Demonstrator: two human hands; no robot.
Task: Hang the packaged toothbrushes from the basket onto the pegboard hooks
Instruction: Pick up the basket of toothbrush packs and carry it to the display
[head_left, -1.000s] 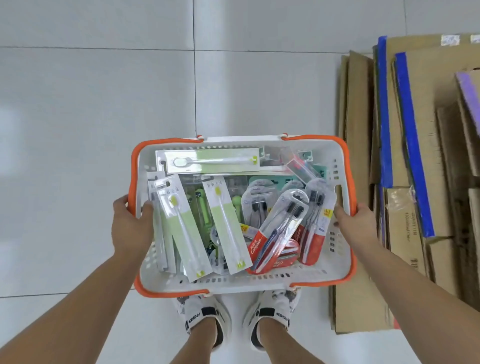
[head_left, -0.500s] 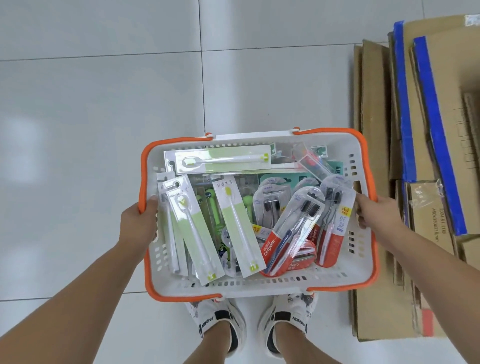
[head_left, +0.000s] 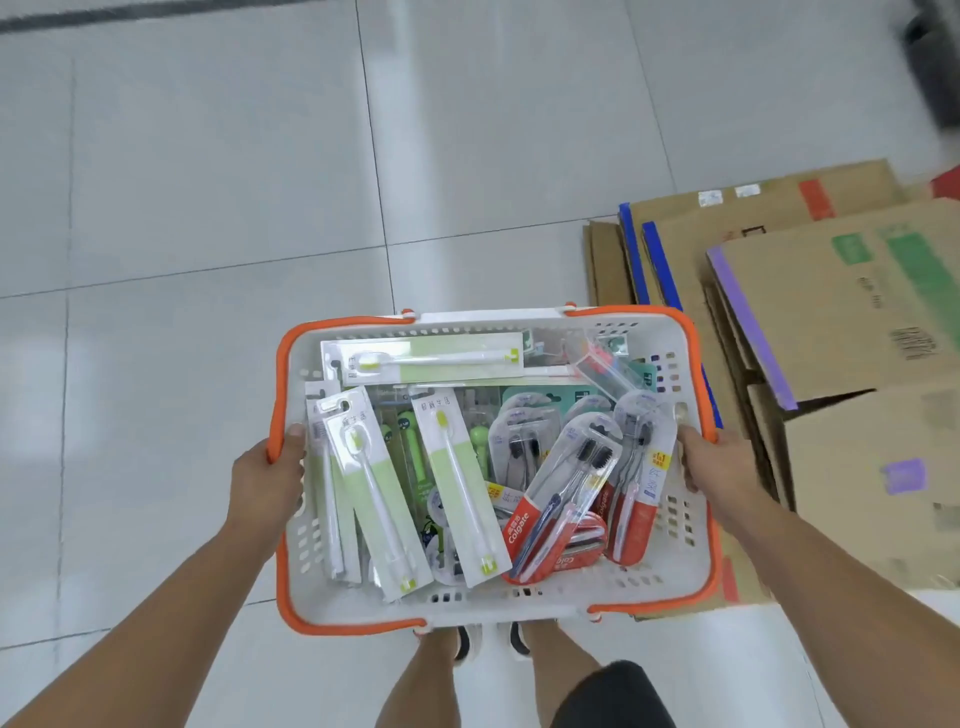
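The person holds a white basket (head_left: 670, 582) with an orange rim in front of the body, one hand on each short side. The left hand (head_left: 265, 480) grips the left rim: the thumb (head_left: 295, 435) lies over the orange edge and the other fingers are curled under it, outside the wall. The right hand (head_left: 714, 465) grips the right rim in the same way, its thumb on the inside of the wall and its fingers wrapped around the outside, so they are hidden.

The packaged toothbrushes are all inside the basket, between the two hands. Just beside the left thumb lie the pale green packs (head_left: 371, 499), long and flat, pointing away from the person. One more green pack (head_left: 431, 358) lies across the far end of the basket, well apart from both hands. Near the right thumb stand the red Colgate packs (head_left: 556, 519), tilted and leaning on one another; one of them (head_left: 636, 499) is just beside the right fingers.

Under the basket is a grey tiled floor (head_left: 208, 208). Flattened cardboard boxes (head_left: 831, 322) lie on the floor beyond the right hand.
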